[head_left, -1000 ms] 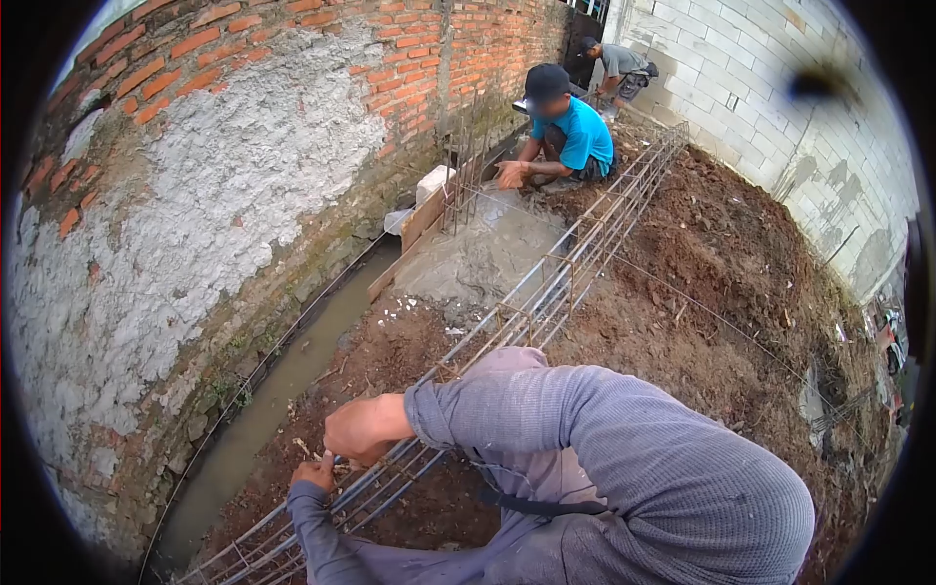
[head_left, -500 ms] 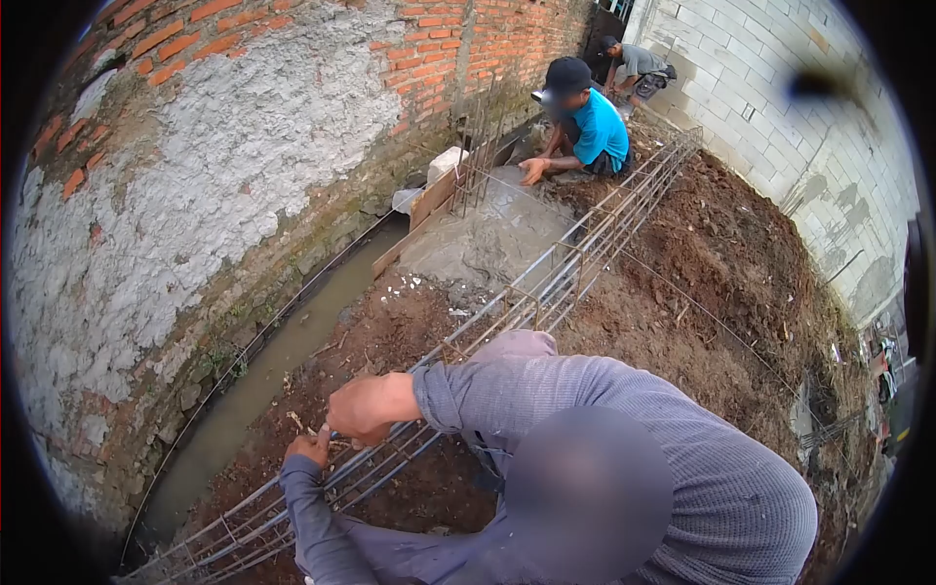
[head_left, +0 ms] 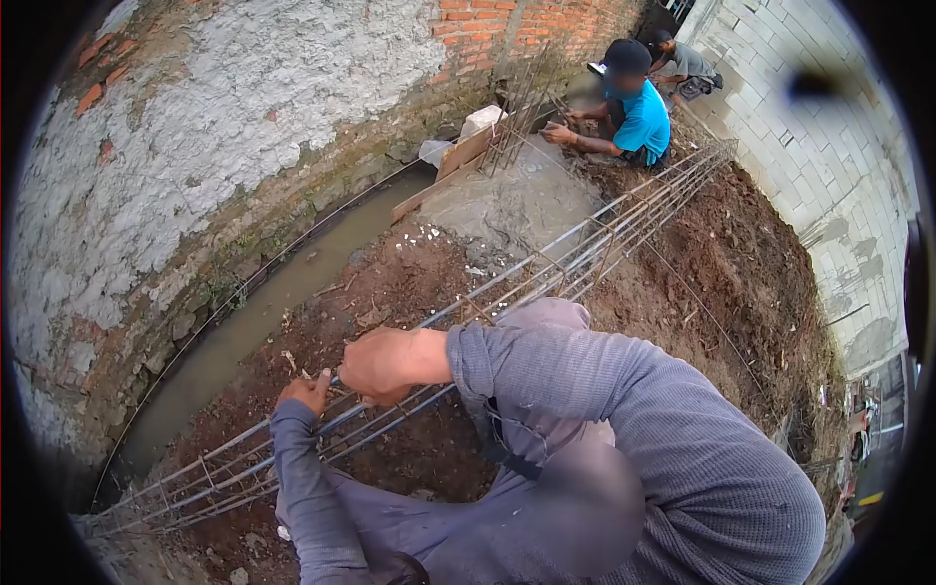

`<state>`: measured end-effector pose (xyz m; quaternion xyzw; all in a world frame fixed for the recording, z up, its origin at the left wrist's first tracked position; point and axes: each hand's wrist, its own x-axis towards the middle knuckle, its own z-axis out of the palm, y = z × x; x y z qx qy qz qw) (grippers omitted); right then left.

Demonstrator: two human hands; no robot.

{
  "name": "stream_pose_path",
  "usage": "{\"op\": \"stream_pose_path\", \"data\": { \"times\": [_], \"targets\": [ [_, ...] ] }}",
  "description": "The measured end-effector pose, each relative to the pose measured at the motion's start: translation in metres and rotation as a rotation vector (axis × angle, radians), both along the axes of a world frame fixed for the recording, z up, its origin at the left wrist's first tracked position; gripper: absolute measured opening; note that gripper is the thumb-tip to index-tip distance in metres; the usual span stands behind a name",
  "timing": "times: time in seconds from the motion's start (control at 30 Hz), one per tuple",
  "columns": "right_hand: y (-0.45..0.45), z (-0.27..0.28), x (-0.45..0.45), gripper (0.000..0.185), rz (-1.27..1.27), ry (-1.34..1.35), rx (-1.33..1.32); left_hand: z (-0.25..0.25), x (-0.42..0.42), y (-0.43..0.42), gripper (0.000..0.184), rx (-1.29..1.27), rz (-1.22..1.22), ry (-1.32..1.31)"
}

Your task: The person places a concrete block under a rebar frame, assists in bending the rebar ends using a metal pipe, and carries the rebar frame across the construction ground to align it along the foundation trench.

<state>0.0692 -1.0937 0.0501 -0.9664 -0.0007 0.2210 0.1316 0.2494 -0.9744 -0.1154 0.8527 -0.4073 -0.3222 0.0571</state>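
A long cage of steel reinforcing bars (head_left: 429,390) tied with square stirrups runs diagonally under my hands. My right hand (head_left: 383,366), in a grey sleeve, is closed in a fist just above the upper bars; whatever it grips is hidden. My left hand (head_left: 310,392) is closed beside it at the upper bar, thumb and fingers pressed together. What the left fingers hold is too small to make out. The two hands almost touch.
A water-filled ditch (head_left: 263,331) runs along the old plastered wall (head_left: 244,117). Wet concrete (head_left: 526,200) with upright bars (head_left: 517,136) and a wooden board (head_left: 468,151) lies ahead. A co-worker in blue (head_left: 643,122) squats there; another person (head_left: 687,63) crouches behind. Soil (head_left: 731,263) slopes up right.
The view has shifted, so the surroundings sit further right and slightly higher or lower. My hands stay together at the bars. The co-worker in blue has lifted the hands off the concrete.
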Motion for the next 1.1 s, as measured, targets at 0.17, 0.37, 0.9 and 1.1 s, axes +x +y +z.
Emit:
{"op": "stream_pose_path", "data": {
  "times": [0.17,0.37,0.9,1.1],
  "targets": [
    [0.000,0.003,-0.002,0.031,0.007,-0.065,0.029,0.001,-0.001,-0.001,0.067,0.011,-0.003,-0.013],
    [0.001,-0.002,-0.002,0.031,0.005,-0.080,0.035,0.010,-0.003,-0.002,0.068,0.050,0.030,0.013],
    [0.007,0.004,-0.005,0.031,-0.009,-0.010,0.037,0.003,-0.003,0.004,0.073,-0.049,0.038,-0.014],
    [0.009,0.002,-0.007,0.030,0.015,-0.049,0.030,0.012,-0.005,0.003,0.073,-0.042,0.031,0.008]
  ]
}}
